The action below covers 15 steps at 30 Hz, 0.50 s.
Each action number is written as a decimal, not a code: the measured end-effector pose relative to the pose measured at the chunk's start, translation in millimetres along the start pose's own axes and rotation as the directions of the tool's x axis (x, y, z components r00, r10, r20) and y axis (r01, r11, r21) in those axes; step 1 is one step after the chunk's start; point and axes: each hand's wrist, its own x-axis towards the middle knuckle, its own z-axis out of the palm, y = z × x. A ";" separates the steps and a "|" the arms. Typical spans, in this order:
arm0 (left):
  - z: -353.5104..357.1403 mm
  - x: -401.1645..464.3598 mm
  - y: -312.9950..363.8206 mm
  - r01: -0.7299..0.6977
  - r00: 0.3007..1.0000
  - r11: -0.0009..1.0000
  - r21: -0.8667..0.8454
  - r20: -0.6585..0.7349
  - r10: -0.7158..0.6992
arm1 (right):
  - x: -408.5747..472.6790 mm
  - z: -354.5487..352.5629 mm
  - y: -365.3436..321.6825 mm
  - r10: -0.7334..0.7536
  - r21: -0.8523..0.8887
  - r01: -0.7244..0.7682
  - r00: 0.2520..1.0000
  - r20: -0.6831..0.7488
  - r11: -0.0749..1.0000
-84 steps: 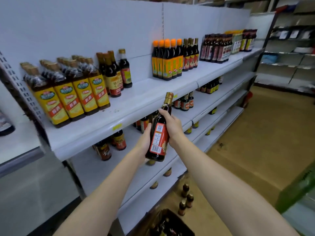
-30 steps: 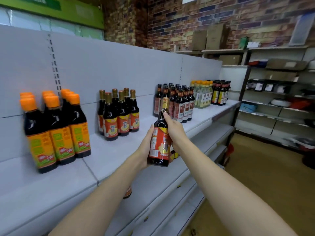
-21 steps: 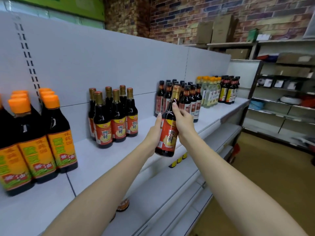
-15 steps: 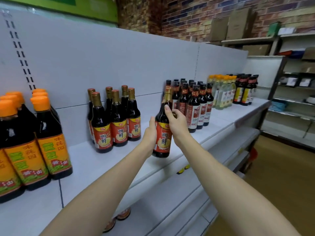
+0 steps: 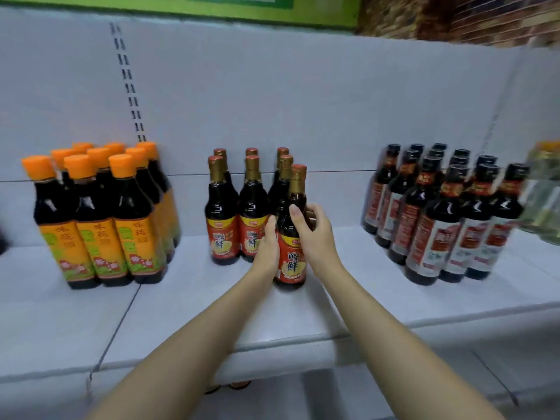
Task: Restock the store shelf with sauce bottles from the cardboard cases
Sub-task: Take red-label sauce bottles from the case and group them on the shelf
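A dark sauce bottle [image 5: 291, 262] with a red label and gold neck stands upright on the white shelf [image 5: 212, 316], at the front right of a group of matching red-label bottles [image 5: 222, 225]. My left hand [image 5: 268, 242] lies against its left side, between it and the neighbouring bottle. My right hand [image 5: 312, 233] grips its shoulder from the right, with the thumb across the front. The cardboard cases are out of view.
Orange-capped bottles with yellow labels [image 5: 103, 213] stand in a block at the left. Dark bottles with white and red labels [image 5: 439, 216] fill the right, with pale bottles [image 5: 542, 195] at the far right edge. Bare shelf lies between the groups and along the front.
I have carried the bottle from in front of the shelf edge onto the top shelf and set it down beside the matching red-label bottles. The view has turned to face the shelf.
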 end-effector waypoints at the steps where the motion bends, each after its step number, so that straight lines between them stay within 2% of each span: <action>1: -6.0 -3.1 2.0 -0.022 0.999 1.000 0.011 -0.043 0.023 | 0.8 6.9 4.2 -0.021 -0.008 0.021 0.999 0.035 1.000; 8: -60.1 -31.5 3.4 -0.116 0.942 0.967 0.227 -0.283 0.179 | -13.8 57.0 10.7 -0.130 -0.028 0.136 0.979 0.158 0.990; 12: -95.2 -45.7 13.6 -0.130 0.918 0.899 0.419 -0.291 0.268 | -23.0 78.6 6.1 -0.142 0.013 0.142 0.968 0.205 0.990; 15: -111.2 -52.3 15.5 -0.159 0.913 0.893 0.422 -0.281 0.295 | -25.1 93.0 3.4 -0.112 0.028 0.108 0.966 0.232 0.994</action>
